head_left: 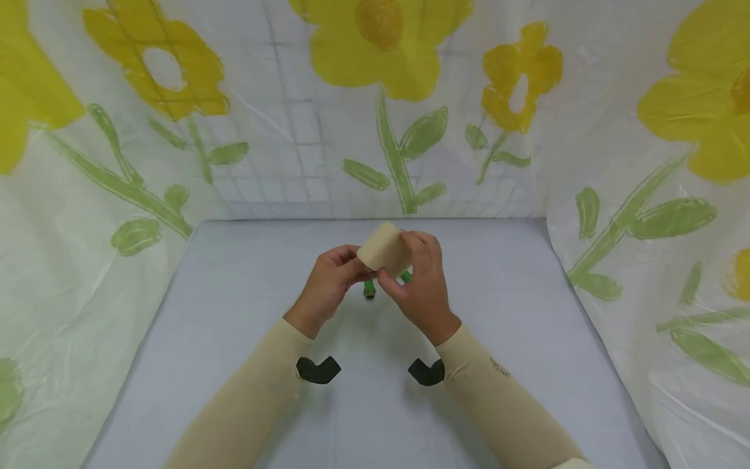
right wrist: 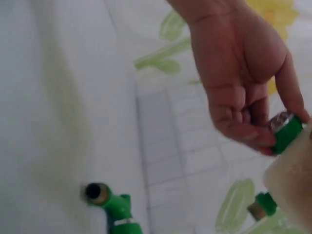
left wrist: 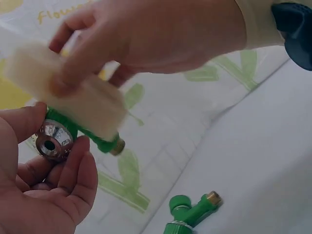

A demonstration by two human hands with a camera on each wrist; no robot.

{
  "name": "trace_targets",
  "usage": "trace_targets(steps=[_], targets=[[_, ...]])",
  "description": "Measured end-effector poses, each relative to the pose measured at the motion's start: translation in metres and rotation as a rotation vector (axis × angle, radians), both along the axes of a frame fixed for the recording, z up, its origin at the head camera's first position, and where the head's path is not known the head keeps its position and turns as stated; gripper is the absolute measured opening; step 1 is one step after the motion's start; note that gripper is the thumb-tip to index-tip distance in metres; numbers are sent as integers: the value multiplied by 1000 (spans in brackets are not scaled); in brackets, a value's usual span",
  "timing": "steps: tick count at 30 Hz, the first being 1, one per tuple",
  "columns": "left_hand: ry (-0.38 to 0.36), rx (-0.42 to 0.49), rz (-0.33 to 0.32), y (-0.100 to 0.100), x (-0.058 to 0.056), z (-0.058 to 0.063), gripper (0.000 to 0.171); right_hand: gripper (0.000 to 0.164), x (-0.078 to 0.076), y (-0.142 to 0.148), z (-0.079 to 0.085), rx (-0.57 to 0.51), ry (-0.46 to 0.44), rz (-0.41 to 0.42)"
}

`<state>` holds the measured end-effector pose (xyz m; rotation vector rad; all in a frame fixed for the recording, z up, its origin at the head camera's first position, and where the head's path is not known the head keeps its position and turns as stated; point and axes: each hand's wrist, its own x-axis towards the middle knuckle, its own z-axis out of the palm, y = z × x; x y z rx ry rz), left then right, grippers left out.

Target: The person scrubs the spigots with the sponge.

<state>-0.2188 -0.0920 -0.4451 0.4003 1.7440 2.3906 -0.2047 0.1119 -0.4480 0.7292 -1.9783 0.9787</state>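
My left hand [head_left: 325, 286] pinches a green pipe fitting [left wrist: 62, 118] by its round, silver-coloured metal end, between thumb and fingers. A side branch of this fitting ends in brass. With its thumb and fingers, my right hand [head_left: 423, 280] grips a thick cream sponge [head_left: 387, 249]. The sponge lies over the fitting and hides much of it in the head view. Both the right hand and the sponge look blurred in the left wrist view. Another green branched fitting [left wrist: 187, 213], with a brass-coloured end, is on the table below the hands.
The table [head_left: 234, 273] has a pale, plain cover. A white curtain [head_left: 281, 130] with yellow flowers hangs behind it and along both sides. Black camera mounts [head_left: 318, 370] are on the wrists, over cream sleeves.
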Motion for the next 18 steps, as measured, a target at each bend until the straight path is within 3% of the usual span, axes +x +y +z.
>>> trace_targets(steps=[4, 7, 13, 16, 18], targets=[[0, -14, 19, -4, 0, 4, 15, 59, -8, 10, -13, -25, -103, -105], [-30, 2, 18, -5, 0, 4, 13, 60, -10, 12, -23, -45, -168, -79], [-69, -24, 2, 1, 2, -2, 10, 63, -3, 1, -8, -42, -72, 31], [-55, -32, 4, 1, 2, 1, 13, 62, -4, 3, -3, -33, -29, -1], [-49, -22, 23, 0, 3, 3, 16, 62, -5, 6, -9, -23, -42, -42]])
